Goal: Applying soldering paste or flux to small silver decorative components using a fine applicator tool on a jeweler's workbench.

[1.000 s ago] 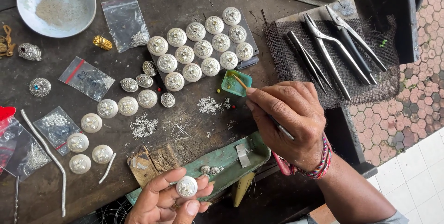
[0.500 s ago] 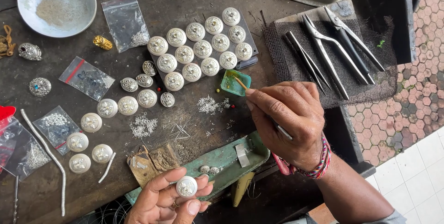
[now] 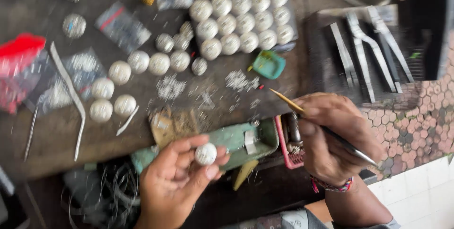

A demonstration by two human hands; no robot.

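The left hand lay palm up below the table's near edge, its thumb and fingertips pinched on a silver bead just in front of a green tray. The right hand hovered off the near right corner, wrist bent, fingers clamped together on a thin tool whose yellow tip pointed up-left toward a small teal dish. More beads sat in rows toward the far edge
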